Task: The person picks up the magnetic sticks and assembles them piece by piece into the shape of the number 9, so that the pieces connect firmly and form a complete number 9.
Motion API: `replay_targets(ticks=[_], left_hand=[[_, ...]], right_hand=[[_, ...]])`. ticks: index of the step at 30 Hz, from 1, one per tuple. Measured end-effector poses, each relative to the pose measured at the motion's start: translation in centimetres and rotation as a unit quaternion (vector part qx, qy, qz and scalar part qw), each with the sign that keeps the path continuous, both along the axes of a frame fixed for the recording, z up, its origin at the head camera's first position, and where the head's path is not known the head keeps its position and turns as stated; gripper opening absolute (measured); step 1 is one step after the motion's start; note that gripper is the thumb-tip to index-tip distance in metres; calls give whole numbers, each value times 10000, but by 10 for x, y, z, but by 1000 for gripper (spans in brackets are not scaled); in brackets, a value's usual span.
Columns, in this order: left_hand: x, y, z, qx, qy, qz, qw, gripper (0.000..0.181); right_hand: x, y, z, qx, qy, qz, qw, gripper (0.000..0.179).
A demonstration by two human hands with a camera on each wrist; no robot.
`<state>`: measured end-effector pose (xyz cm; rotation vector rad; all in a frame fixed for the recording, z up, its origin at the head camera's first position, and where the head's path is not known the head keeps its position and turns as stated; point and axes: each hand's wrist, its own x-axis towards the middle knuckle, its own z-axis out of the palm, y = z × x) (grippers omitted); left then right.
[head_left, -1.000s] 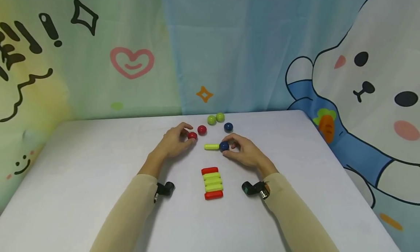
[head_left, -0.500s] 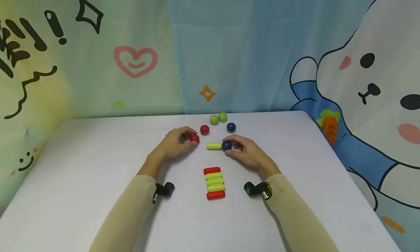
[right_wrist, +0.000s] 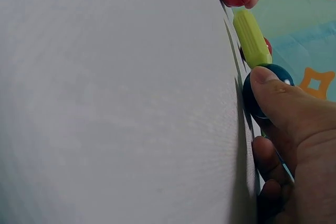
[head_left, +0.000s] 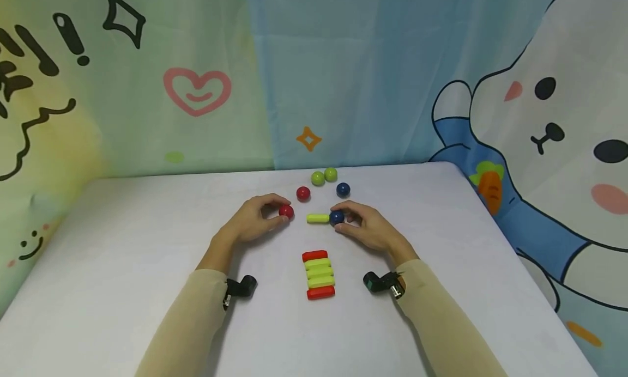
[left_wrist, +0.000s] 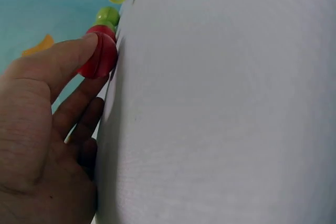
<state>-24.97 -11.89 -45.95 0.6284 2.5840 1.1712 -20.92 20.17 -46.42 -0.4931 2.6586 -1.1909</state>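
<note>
My left hand (head_left: 253,220) pinches a red ball (head_left: 286,212) between thumb and fingers, low over the white table. In the left wrist view the thumb lies across this red ball (left_wrist: 101,56), which shows a seam. My right hand (head_left: 365,224) pinches a dark blue ball (head_left: 336,217) from the right. A yellow-green ridged rod (head_left: 318,218) touches that blue ball and points left towards the red one, with a gap between. In the right wrist view the rod (right_wrist: 252,38) meets the blue ball (right_wrist: 268,90) end-on.
Behind the hands lie a second red ball (head_left: 303,194), a second blue ball (head_left: 343,189) and two green balls (head_left: 324,176). Nearer me, several red and yellow-green rods (head_left: 319,275) lie side by side in a stack-like row. A printed curtain (head_left: 343,83) hangs behind the table (head_left: 122,257).
My left hand has drawn slightly left and nearer to me with the red ball, away from the other red ball. The right hand keeps its hold on the blue ball.
</note>
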Motion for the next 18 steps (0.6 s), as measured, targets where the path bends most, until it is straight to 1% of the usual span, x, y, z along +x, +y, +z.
replay_targets(ticks=[4, 8, 10, 14, 18], left_hand=[[3, -1, 0, 78, -126, 36, 9999, 34], [7, -1, 1, 18, -297, 15, 9996, 35], [9, -1, 1, -16, -278, -59, 9996, 36], [10, -3, 3, -38, -185, -300, 9994, 37], [11, -4, 7, -124, -207, -432, 9988, 37]], right_hand=[[2, 0, 1, -14, -17, -13, 10000, 40], [5, 0, 1, -34, -131, -33, 9999, 40], [8, 0, 1, -50, -192, -68, 9998, 39], [11, -1, 2, -27, -130, -108, 9999, 38], [11, -4, 5, -14, -84, -39, 10000, 40]])
